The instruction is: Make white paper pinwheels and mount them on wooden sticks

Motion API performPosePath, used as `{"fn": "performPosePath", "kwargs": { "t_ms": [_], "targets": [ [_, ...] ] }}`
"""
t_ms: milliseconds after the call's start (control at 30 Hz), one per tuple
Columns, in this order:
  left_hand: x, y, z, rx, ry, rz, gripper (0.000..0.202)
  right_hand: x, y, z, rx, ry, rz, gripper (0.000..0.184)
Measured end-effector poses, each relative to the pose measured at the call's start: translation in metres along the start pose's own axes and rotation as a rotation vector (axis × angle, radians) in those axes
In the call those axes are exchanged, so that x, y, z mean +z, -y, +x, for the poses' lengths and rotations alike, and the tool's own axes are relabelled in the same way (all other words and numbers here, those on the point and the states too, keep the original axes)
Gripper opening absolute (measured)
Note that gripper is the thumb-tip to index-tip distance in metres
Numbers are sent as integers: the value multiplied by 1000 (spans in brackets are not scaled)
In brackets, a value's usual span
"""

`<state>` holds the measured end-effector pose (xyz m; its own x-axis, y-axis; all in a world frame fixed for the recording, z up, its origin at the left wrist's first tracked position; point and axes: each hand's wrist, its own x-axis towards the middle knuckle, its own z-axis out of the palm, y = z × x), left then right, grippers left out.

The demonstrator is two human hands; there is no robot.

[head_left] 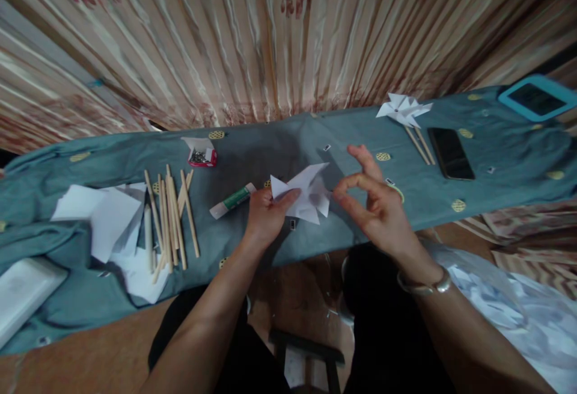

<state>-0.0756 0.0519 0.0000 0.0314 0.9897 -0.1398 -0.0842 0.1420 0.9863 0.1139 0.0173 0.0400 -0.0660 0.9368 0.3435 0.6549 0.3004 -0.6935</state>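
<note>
My left hand (pixel 267 213) is closed on a folded white paper pinwheel (pixel 306 192), holding it above the blue-grey cloth (pixel 270 153). My right hand (pixel 376 201) is just right of the paper, thumb and forefinger pinched together at its edge, the other fingers raised. What the pinch holds is too small to make out. A bracelet sits on my right wrist.
A glue stick (pixel 232 200), a red box of pins (pixel 201 154), a bundle of wooden sticks (pixel 171 219) and loose white paper sheets (pixel 108 219) lie to the left. A finished pinwheel on sticks (pixel 404 110), a black phone (pixel 451 153) and a blue-cased tablet (pixel 536 98) lie to the right.
</note>
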Motion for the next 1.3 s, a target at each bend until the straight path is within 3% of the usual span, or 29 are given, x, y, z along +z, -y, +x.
{"fn": "performPosePath", "kwargs": {
  "t_ms": [100, 233, 433, 567, 700, 867, 1300],
  "targets": [
    [2, 3, 2, -68, -98, -188, 20, 6, -32, 2, 83, -64, -99, 9],
    [6, 3, 2, -139, -108, -373, 25, 20, -54, -4, 49, -20, -304, 12],
    [8, -3, -2, -162, -103, -439, 25, 6, -13, -7, -114, -182, -205, 18],
    [10, -5, -3, -174, -105, -439, 26, 4, 9, -9, -220, -16, -157, 25],
    [12, -4, -4, -177, -104, -457, 24, 12, 10, -12, -229, 63, -125, 24],
    [14, -5, -5, -167, -105, -428, 21, 17, 7, -12, -212, 29, -76, 10],
    [14, -6, -9, -57, -113, -222, 15, 28, 9, -5, -82, -61, -116, 11]
  ]
}}
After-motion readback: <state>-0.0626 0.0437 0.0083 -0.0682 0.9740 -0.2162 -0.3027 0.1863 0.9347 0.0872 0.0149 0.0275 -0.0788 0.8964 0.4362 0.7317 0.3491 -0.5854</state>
